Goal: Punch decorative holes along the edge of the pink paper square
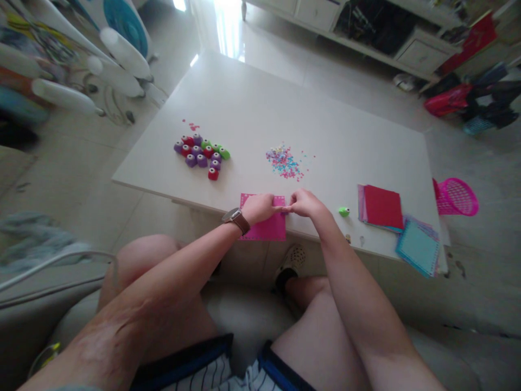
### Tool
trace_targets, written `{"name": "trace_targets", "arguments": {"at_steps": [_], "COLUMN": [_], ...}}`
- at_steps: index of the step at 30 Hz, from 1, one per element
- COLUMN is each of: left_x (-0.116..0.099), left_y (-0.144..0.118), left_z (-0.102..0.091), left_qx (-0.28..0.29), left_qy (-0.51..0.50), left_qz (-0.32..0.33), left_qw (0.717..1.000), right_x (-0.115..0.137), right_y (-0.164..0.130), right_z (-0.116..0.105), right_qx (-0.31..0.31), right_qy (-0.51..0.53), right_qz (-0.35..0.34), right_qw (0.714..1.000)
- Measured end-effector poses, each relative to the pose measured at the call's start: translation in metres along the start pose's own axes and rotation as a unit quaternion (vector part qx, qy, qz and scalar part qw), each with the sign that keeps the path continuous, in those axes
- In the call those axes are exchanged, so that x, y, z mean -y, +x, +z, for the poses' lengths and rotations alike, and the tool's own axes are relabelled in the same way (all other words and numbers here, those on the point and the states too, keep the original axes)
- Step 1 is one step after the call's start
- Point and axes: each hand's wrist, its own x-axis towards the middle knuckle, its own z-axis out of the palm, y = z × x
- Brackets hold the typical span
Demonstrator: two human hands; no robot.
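Pink paper [266,231] juts past the near edge of a white table [325,130] beneath a person's left hand, [259,208] which wears a watch [236,218] at the wrist. The left hand's grip lies over the sheet, its underside hidden; what it pinches cannot be told. The right hand [306,204] has thumb and finger drawn close at the paper's right edge, too small to tell whether they pinch it. Left of the paper and farther off, red, purple and green hole punches [197,150] crowd together, red scraps [194,127] behind them. Directly beyond the paper, confetti [285,163] is strewn; white tabletop shows between it and the punches and stretches past it to the far edge. Right of the paper, beyond the right arm, sit a lone green punch, [344,211] a red-topped stack [383,206] and a teal-topped stack [419,247] at the near edge. Farthest right, past the table's end, is a pink basket, [445,201] its contents impossible to tell.
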Motion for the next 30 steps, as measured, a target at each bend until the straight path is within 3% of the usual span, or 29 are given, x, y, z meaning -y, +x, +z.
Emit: {"name": "trace_targets", "arguments": {"at_steps": [9,15,20,25,30], "left_x": [0.004,0.002,0.002,0.002,0.003], "left_y": [-0.012,-0.014,-0.014,-0.015,-0.015], "left_z": [-0.002,-0.001,-0.001,-0.002,-0.002], "left_qx": [-0.021,-0.028,-0.028,-0.024,-0.027], "left_qy": [0.061,0.076,0.069,0.069,0.069], "left_qz": [0.074,0.079,0.080,0.079,0.086], "left_qw": [0.995,0.994,0.994,0.994,0.994], "right_x": [-0.021,-0.015,-0.025,-0.037,-0.029], "right_y": [-0.011,-0.010,-0.013,-0.012,-0.013], "right_z": [-0.007,0.007,-0.001,-0.003,-0.002], "right_qx": [-0.080,-0.087,-0.112,-0.064,-0.063], "right_qy": [0.065,-0.009,-0.055,-0.081,0.027], "right_qz": [-0.073,-0.111,-0.077,-0.058,-0.137], "right_qw": [0.992,0.990,0.989,0.993,0.988]}}
